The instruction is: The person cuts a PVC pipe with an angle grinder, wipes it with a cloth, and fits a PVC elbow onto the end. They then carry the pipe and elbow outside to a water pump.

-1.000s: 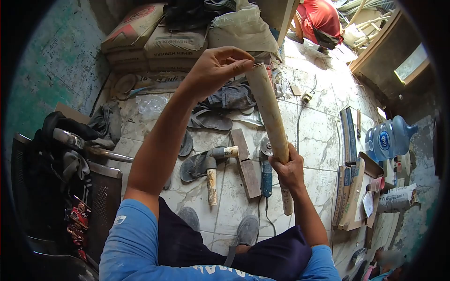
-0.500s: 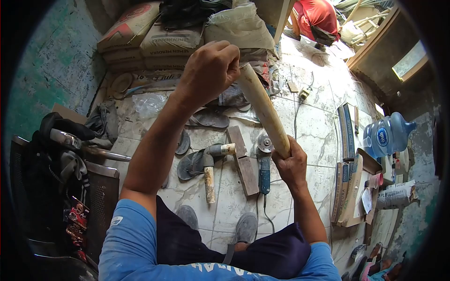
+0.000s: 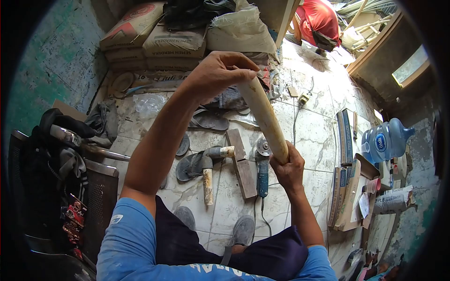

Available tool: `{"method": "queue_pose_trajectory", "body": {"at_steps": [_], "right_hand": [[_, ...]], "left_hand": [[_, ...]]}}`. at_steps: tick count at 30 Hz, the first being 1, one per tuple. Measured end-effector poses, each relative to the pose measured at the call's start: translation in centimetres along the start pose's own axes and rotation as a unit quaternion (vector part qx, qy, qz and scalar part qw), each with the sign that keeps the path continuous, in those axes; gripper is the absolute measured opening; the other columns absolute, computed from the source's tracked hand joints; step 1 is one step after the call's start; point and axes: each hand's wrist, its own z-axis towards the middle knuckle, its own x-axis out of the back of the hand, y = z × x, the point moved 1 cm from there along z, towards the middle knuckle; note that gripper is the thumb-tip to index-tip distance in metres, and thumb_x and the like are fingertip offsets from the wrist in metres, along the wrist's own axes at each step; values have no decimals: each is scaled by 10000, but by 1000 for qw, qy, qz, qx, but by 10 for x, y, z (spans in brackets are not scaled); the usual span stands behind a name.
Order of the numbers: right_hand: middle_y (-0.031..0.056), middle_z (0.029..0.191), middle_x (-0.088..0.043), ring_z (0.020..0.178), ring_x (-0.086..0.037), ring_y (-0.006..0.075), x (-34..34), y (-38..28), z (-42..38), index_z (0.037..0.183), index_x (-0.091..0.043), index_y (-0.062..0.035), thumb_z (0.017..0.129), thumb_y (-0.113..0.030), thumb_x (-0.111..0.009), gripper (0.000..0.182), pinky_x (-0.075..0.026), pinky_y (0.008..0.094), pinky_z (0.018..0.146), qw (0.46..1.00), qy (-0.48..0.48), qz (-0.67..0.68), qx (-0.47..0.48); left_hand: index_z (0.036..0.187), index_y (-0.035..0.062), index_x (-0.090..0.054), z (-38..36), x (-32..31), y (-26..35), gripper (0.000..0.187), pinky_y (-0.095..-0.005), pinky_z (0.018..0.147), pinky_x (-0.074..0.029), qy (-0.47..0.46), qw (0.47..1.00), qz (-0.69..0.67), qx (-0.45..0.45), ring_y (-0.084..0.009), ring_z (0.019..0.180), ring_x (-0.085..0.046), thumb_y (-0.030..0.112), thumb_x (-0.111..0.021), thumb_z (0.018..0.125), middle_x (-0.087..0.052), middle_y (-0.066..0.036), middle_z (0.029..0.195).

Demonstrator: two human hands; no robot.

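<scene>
A yellowed, stained plastic pipe [image 3: 266, 119] slants in front of me, away from the floor. My right hand [image 3: 289, 167] is wrapped round its near end. At the far end, my left hand [image 3: 225, 72] bends over the rim, thumb and forefinger brought together there; whether something small is between them I cannot make out. Below on the tiles lies a grey elbow fitting [image 3: 206, 161] with short, dirty pipe stubs. Beside it are a notched wooden block [image 3: 242, 164] and a blue angle grinder [image 3: 263, 175] with its cord.
Stacked cement sacks [image 3: 173, 44] stand ahead against the wall. Sandals [image 3: 208, 120] lie on the floor. To the left is a metal chair [image 3: 101, 187] draped with clothes; at right, flat boxes [image 3: 344, 187] and a blue water jug [image 3: 386, 140]. A person in red [image 3: 318, 21] crouches beyond the doorway.
My left hand has gone from a fist beside the pipe's far end to reaching over its rim with straighter fingers. My right hand keeps its grip, and the pipe has shifted slightly.
</scene>
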Motion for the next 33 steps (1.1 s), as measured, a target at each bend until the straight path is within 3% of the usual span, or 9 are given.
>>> {"method": "queue_pose_trajectory", "body": {"at_steps": [8, 11, 15, 17, 20, 23, 25, 29, 33], "right_hand": [[154, 810, -608, 723, -596, 328, 5, 6, 2, 1084, -601, -46, 687, -94, -730, 420, -484, 412, 671, 977, 63, -128, 156], [155, 808, -609, 695, -597, 318, 3, 13, 3, 1084, -595, -27, 684, -69, -736, 427, -486, 403, 643, 980, 83, -70, 167], [160, 870, -651, 756, -648, 261, 1, 19, -2, 1093, -589, 10, 701, -83, -755, 436, -523, 351, 698, 993, 64, 16, 97], [140, 852, -666, 750, -654, 202, 1, 10, -6, 1092, -590, 14, 719, -99, -759, 425, -526, 323, 682, 996, 20, 61, 56], [129, 843, -666, 742, -650, 183, -5, -17, -15, 1079, -590, 15, 732, -134, -771, 419, -524, 321, 678, 995, -34, 92, 22], [105, 846, -655, 765, -641, 170, -6, -31, -22, 1079, -588, 16, 760, -286, -799, 487, -510, 303, 693, 977, -169, 124, -40], [116, 900, -648, 811, -642, 173, 1, -44, -8, 1121, -588, 17, 777, -430, -770, 592, -512, 309, 722, 950, -214, 208, 96], [129, 969, -637, 862, -648, 187, 59, -116, 30, 1180, -567, 51, 841, -491, -683, 650, -524, 317, 751, 948, -80, 281, 130], [122, 957, -638, 857, -636, 176, 110, -206, 58, 1167, -569, 55, 832, -291, -729, 508, -511, 284, 781, 944, -39, 287, 160]], "left_hand": [[863, 10, -647, 5, 8, -26, 299, -269, 643, -526, 78, 967, -196, 143, -134, 673, -624, 305, -687, 889, -646, -62, 765], [1045, -9, -627, 7, 6, -27, 484, -311, 732, -537, 0, 956, -280, 91, -176, 798, -647, 444, -661, 878, -661, -103, 883], [1338, -23, -457, -1, -31, -9, 920, -397, 917, -490, -174, 921, -340, -74, -263, 1126, -580, 575, -763, 709, -595, -184, 1183], [1301, 9, -497, -7, -53, 6, 759, -369, 936, -474, -185, 932, -288, -122, -203, 1073, -607, 381, -830, 729, -643, -125, 1097], [1046, 12, -578, -10, -73, 15, 406, -331, 749, -557, -113, 918, -370, -89, -175, 783, -677, 146, -821, 749, -656, -83, 848], [967, 5, -575, -20, -74, 42, 285, -296, 639, -558, -62, 940, -329, -71, -141, 689, -655, 96, -775, 785, -631, -66, 803], [956, 5, -576, -30, -67, 69, 283, -284, 628, -547, -54, 950, -303, -57, -126, 679, -643, 103, -775, 779, -632, -60, 806], [922, 7, -571, -41, -51, 98, 278, -290, 589, -547, -20, 978, -200, -49, -149, 664, -647, 53, -776, 741, -614, -69, 764], [876, 46, -597, -54, -39, 123, 277, -271, 631, -502, -25, 992, -62, -106, -113, 714, -629, 66, -798, 685, -628, -43, 787]]}}
